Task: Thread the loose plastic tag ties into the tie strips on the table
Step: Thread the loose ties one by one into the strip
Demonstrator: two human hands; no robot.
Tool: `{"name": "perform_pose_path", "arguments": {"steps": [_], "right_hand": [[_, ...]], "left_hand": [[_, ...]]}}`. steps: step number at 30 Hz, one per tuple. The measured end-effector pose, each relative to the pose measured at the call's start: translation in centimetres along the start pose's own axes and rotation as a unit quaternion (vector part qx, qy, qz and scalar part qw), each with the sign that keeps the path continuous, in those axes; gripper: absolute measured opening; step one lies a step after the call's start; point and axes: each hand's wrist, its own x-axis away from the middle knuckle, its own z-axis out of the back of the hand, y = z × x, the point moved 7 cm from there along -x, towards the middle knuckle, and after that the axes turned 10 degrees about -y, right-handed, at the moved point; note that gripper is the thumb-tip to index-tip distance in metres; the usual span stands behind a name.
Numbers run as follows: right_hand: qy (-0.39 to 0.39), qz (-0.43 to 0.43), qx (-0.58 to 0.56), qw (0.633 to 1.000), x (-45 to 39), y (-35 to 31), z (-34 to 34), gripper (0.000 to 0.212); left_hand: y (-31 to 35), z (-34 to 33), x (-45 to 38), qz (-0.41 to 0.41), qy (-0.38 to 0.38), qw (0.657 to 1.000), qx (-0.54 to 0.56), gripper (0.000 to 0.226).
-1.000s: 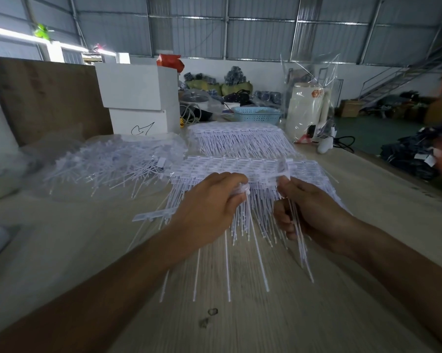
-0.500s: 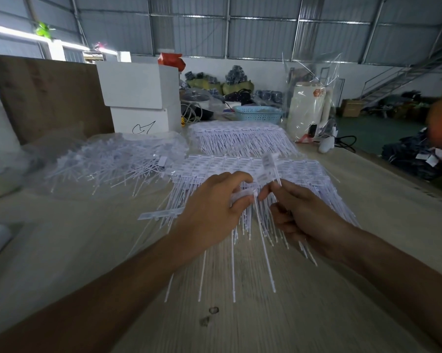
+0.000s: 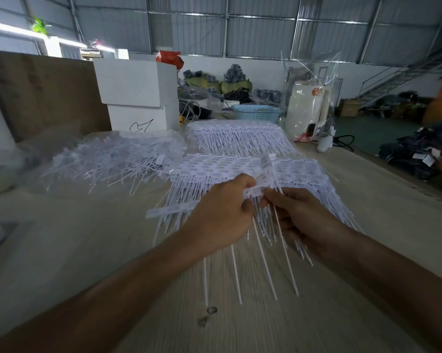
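Observation:
My left hand grips a white tie strip whose free end sticks out to the left, with thin tails hanging down below. My right hand pinches a single loose tag tie and also holds a small bunch of ties in its palm. The loose tie's flat tag head stands tilted above the fingers, right beside the strip's end. Under both hands lies a stack of filled tie strips. A heap of loose ties lies on clear plastic to the left.
A second stack of strips lies farther back on the wooden table. Two white boxes, a blue basket and a wrapped white kettle stand behind. A brown board leans at the back left.
My right hand moved left and closer to my left hand, bringing the loose tie's tag head upright next to the strip. My left hand stayed in place on the strip.

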Motion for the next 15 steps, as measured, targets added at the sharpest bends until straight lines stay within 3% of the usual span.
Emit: {"name": "perform_pose_path", "arguments": {"steps": [4, 11, 15], "right_hand": [[0.009, -0.009, 0.014, 1.000, 0.0, 0.1, 0.4, 0.031], [-0.036, -0.005, 0.015, 0.999, 0.1, -0.3, -0.5, 0.031], [-0.039, 0.037, 0.070, 0.996, 0.2, -0.9, -0.3, 0.030]], "left_hand": [[-0.6, -0.1, 0.0, 0.026, -0.070, 0.997, -0.027, 0.049], [-1.1, 1.6, 0.3, -0.005, -0.001, 0.995, -0.104, 0.011], [-0.6, 1.5, 0.2, -0.061, -0.003, 0.991, -0.118, 0.015]]}}
